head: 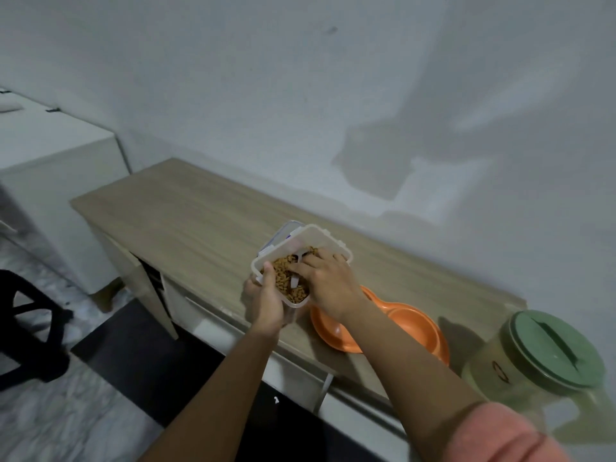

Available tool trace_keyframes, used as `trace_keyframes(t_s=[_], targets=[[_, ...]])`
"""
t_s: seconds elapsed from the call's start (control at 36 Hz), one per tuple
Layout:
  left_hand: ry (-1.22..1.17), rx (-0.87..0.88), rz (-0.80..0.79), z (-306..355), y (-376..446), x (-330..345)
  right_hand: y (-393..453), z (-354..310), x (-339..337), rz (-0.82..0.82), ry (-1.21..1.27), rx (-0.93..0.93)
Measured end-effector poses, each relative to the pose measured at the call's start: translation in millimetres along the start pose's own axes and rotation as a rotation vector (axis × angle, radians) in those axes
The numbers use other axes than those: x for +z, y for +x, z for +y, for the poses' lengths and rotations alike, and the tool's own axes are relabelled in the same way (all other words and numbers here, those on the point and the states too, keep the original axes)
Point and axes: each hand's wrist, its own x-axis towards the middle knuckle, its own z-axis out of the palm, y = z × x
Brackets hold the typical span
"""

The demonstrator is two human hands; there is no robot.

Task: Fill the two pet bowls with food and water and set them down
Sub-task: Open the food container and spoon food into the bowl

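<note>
Head view is showing one wooden cabinet [186,211] running along the wall, and everything is sitting toward its right end. Largest on it is one jug [520,371] with a green lid, at the far right: if full it is probably heavy and sloshy, so I would be taking it by its handle. Next, one orange double bowl [410,325], two dishes joined, is lying at the front edge and both dishes are looking empty; light stiff plastic, best lifted level by the rim. One clear tub [300,261] of kibble is being held just left of it; the left hand [266,301] is wrapping its near corner. The right hand [326,281] is reaching inside, fingers curling around one white scoop [295,282], small, rigid, and likely to spill loose pellets.
</note>
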Motion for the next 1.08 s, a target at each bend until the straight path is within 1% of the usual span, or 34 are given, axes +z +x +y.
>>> trace_keyframes(t_s=[0.14,0.31,0.33,0.39,0.44,0.5,0.56,0.58,0.67,0.75,0.86,0.94,1.0,1.08], targets=[[0.047,-0.005,-0.025,2.4,-4.5,-2.0,1.2,-4.8,-7.6,-0.159,-0.002,0.029],[0.070,-0.031,-0.059,-0.2,-9.7,1.4,1.8,4.1,-6.9,-0.233,0.003,0.082],[0.062,-0.043,-0.071,1.4,-11.4,1.5,2.4,6.0,-5.3,-0.226,0.022,0.095],[0.040,-0.072,-0.097,5.6,-17.1,5.6,-0.6,12.0,-1.6,-0.162,0.113,0.131],[0.031,-0.079,-0.121,11.4,-22.1,10.5,-6.7,16.5,-1.5,-0.046,0.233,0.172],[0.012,-0.078,-0.145,14.9,-22.2,16.1,-13.6,21.2,-4.4,0.105,0.257,0.219],[0.018,-0.085,-0.168,16.6,-19.4,19.6,-19.4,27.8,-7.3,0.215,0.217,0.327],[0.027,-0.089,-0.190,17.3,-18.0,21.1,-21.4,32.4,-8.0,0.226,0.204,0.402],[0.017,-0.126,-0.296,13.9,-2.9,24.6,-26.7,47.9,-9.8,0.189,0.220,0.647],[0.025,-0.161,-0.382,12.4,7.7,32.8,-29.6,64.8,-8.6,0.138,0.360,0.863],[0.013,-0.187,-0.451,21.1,6.7,54.1,-33.5,80.5,-6.5,0.135,0.667,1.111],[0.039,-0.217,-0.560,21.5,11.9,72.8,-36.3,91.3,-3.1,0.156,0.804,1.218],[0.092,-0.219,-0.609,21.0,15.0,86.2,-37.6,101.8,2.8,0.177,0.832,1.265],[0.113,-0.218,-0.645,20.3,21.0,105.4,-39.3,118.3,12.3,0.263,0.859,1.351]])
